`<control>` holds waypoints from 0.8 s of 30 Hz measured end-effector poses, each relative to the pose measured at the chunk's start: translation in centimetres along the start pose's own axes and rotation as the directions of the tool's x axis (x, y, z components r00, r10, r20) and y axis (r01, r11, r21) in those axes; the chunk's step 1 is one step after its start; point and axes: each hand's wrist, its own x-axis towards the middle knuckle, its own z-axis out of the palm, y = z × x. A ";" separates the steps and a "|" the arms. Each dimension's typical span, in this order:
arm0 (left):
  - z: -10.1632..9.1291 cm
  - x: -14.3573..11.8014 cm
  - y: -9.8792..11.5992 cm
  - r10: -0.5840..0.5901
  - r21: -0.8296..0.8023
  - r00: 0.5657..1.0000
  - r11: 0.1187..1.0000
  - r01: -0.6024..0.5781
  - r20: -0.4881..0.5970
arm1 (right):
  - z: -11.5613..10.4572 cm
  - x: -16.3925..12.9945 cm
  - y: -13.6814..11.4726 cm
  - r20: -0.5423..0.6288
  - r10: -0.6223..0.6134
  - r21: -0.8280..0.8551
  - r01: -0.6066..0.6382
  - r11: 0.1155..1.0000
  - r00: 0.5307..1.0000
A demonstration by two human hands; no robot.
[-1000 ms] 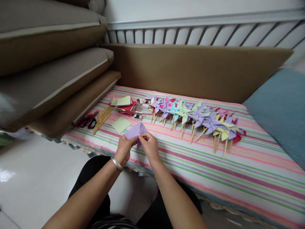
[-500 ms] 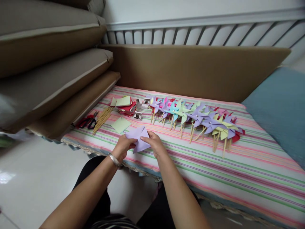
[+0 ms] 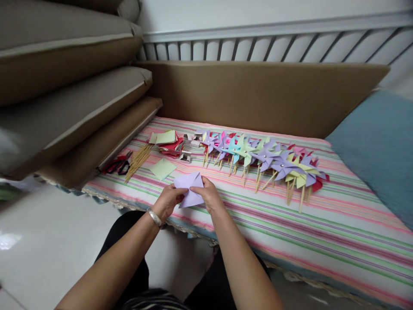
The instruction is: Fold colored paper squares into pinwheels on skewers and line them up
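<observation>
Purple paper (image 3: 193,199) is gripped by both hands, left hand (image 3: 167,200) and right hand (image 3: 211,196), thumbs on its upper face near the middle, above the near part of the striped cloth (image 3: 274,228). A pale green square (image 3: 163,168) lies left and farther; wooden sticks (image 3: 138,163) lie beyond it leftward. Paper pinwheels (image 3: 266,157) stretch along the far right.

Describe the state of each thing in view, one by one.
Purple paper: held by left hand and right hand
Green paper: lying loose
Paper stack: uneven
Sticks: lying loosely bunched
Scissors: lying down; whether open, unclear
Small boxes: open
Pinwheels: assembled, crowded together
</observation>
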 end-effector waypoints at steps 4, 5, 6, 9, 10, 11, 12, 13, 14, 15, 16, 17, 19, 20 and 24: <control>0.2 0.0 -0.4 0.002 -0.028 0.999 1.000 -0.001 0.042 | 0.0 0.1 0.4 -0.006 -0.021 0.025 0.021 0.999 1.000; 0.2 0.0 -0.4 0.011 -0.030 0.999 0.999 -0.010 0.034 | 0.1 0.1 0.5 -0.008 -0.029 0.027 0.029 0.999 1.000; 0.2 0.1 -0.5 0.021 -0.029 1.000 0.999 -0.021 0.018 | 0.2 0.1 0.6 -0.008 -0.038 0.026 0.038 0.999 0.999; -0.2 0.5 -0.4 0.043 -0.010 0.998 0.999 -0.043 -0.052 | 0.5 0.1 0.8 -0.003 -0.075 0.000 0.075 0.997 0.997; -0.5 0.6 -0.2 0.046 -0.002 0.996 0.999 -0.047 -0.076 | 0.6 0.1 0.8 -0.005 -0.093 -0.019 0.093 0.995 0.996; -0.7 0.7 0.0 0.049 0.006 0.994 0.999 -0.049 -0.100 | 0.6 0.1 0.8 -0.011 -0.114 -0.041 0.114 0.993 0.993; -1.0 0.8 0.3 0.054 0.013 0.991 0.999 -0.053 -0.125 | 0.6 0.0 0.7 -0.024 -0.134 -0.060 0.132 0.989 0.991; -1.3 0.9 0.6 0.060 0.019 0.987 0.998 -0.058 -0.149 | 0.6 -0.2 0.6 -0.036 -0.171 -0.094 0.167 0.981 0.985; -1.6 1.0 0.9 0.067 0.023 0.983 0.998 -0.064 -0.172 | 0.5 -0.4 0.4 -0.035 -0.235 -0.154 0.227 0.962 0.971; -1.9 1.0 1.3 0.074 0.027 0.978 0.997 -0.070 -0.193 | 0.4 -0.6 0.3 -0.012 -0.322 -0.239 0.311 0.920 0.946; -2.2 1.0 1.6 0.081 0.031 0.974 0.997 -0.076 -0.211 | 0.4 -1.0 0.1 0.038 -0.420 -0.337 0.407 0.849 0.907; -2.4 1.0 1.9 0.086 0.035 0.970 0.996 -0.080 -0.226 | 0.3 -1.3 0.0 0.114 -0.509 -0.432 0.504 0.748 0.853; -2.7 0.9 2.4 0.092 0.043 0.965 0.996 -0.084 -0.247 | 0.3 -1.9 -0.2 0.298 -0.601 -0.555 0.647 0.523 0.741; -2.8 0.8 2.6 0.095 0.047 0.962 0.995 -0.085 -0.256 | 0.3 -2.2 -0.3 0.366 -0.604 -0.577 0.682 0.450 0.708; -3.2 0.7 2.8 0.097 0.061 0.955 0.995 -0.083 -0.281 | 0.6 -3.1 -0.4 0.465 -0.587 -0.597 0.724 0.345 0.663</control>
